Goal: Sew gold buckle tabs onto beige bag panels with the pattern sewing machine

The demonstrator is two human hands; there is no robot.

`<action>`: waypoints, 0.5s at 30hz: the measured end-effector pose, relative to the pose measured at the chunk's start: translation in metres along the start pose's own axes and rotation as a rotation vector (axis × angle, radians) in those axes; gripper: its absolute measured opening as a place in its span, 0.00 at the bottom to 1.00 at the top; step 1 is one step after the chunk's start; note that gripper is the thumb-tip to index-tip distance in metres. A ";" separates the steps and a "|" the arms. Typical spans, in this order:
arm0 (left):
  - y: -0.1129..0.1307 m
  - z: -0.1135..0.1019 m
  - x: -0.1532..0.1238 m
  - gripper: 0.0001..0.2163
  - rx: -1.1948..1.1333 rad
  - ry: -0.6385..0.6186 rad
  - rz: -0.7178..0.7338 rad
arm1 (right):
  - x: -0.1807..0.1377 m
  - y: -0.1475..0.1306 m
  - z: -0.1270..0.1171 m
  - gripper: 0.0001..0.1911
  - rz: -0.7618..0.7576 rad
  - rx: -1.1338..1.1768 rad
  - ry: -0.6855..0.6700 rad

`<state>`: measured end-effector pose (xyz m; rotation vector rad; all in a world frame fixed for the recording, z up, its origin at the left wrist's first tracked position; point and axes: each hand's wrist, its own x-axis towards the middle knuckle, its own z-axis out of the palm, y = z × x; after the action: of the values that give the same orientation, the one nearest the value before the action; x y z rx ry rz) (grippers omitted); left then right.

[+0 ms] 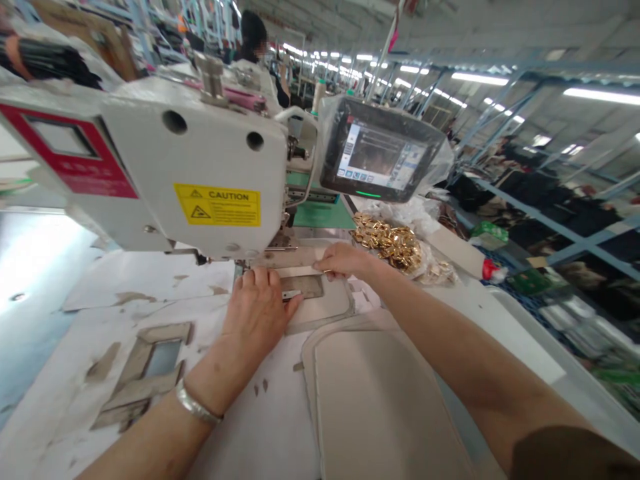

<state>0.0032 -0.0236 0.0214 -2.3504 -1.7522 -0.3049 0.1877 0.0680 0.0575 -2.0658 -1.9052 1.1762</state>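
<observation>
My right hand (pixel 340 260) pinches the right end of a narrow pale strip (pixel 295 271) at the sewing machine. The strip lies along the upper edge of a rectangular opening in a beige panel (pixel 327 309). Across the left of the opening, my left hand (pixel 257 300) rests palm down with its fingers laid over the strip's left end. Beside the left thumb shows a small metal-looking piece (pixel 291 295); I cannot tell what it is or whether the thumb grips it. The machine head (pixel 200 167) stands just beyond both hands, and its needle area is partly hidden.
Stacked beige panels (pixel 370 393) lie in front of me. Frame-shaped scraps (pixel 145 373) rest on white paper to the left. A bag of gold-coloured metal pieces (pixel 390 240) sits to the right, below a lit control screen (pixel 380 153). Another person (pixel 255 47) is behind the machine.
</observation>
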 end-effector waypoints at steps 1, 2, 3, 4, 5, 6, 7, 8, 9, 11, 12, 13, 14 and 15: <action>0.000 0.000 -0.001 0.24 0.001 0.004 0.008 | -0.001 0.000 0.002 0.14 0.015 0.040 -0.013; 0.000 0.001 -0.002 0.24 0.002 0.006 0.014 | -0.001 0.000 0.004 0.14 0.024 0.073 -0.018; 0.000 0.001 -0.003 0.24 0.005 0.008 0.019 | -0.001 0.000 0.006 0.14 0.028 0.096 -0.012; 0.000 0.001 -0.003 0.24 0.008 0.009 0.022 | -0.001 0.000 0.008 0.14 0.027 0.112 0.000; 0.001 0.002 -0.003 0.24 0.013 0.009 0.026 | -0.001 0.001 0.010 0.14 0.026 0.121 0.010; 0.001 0.002 -0.003 0.25 0.019 0.009 0.030 | 0.000 0.002 0.011 0.14 0.022 0.123 0.015; 0.001 0.002 -0.003 0.26 0.025 0.009 0.034 | 0.001 0.002 0.012 0.14 0.021 0.117 0.010; 0.001 0.003 -0.003 0.26 0.029 0.009 0.037 | 0.001 0.002 0.012 0.13 0.022 0.100 0.000; 0.001 0.004 -0.002 0.26 0.031 0.010 0.038 | 0.000 0.000 0.012 0.13 0.023 0.064 -0.007; 0.000 0.005 -0.002 0.27 0.032 0.015 0.038 | -0.004 -0.004 0.011 0.12 -0.005 -0.091 0.024; 0.000 0.006 -0.002 0.27 0.032 0.018 0.039 | -0.007 -0.008 0.010 0.11 -0.040 -0.193 0.072; 0.000 0.006 -0.002 0.27 0.031 0.018 0.041 | -0.010 -0.011 0.009 0.10 -0.082 -0.285 0.129; 0.000 0.006 -0.002 0.27 0.030 0.017 0.044 | -0.014 -0.014 0.008 0.10 -0.118 -0.342 0.173; 0.000 0.006 -0.002 0.27 0.029 0.014 0.046 | -0.017 -0.016 0.007 0.10 -0.136 -0.336 0.190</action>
<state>0.0032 -0.0239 0.0152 -2.3586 -1.6828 -0.2866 0.1721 0.0537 0.0697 -2.0663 -2.2271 0.6399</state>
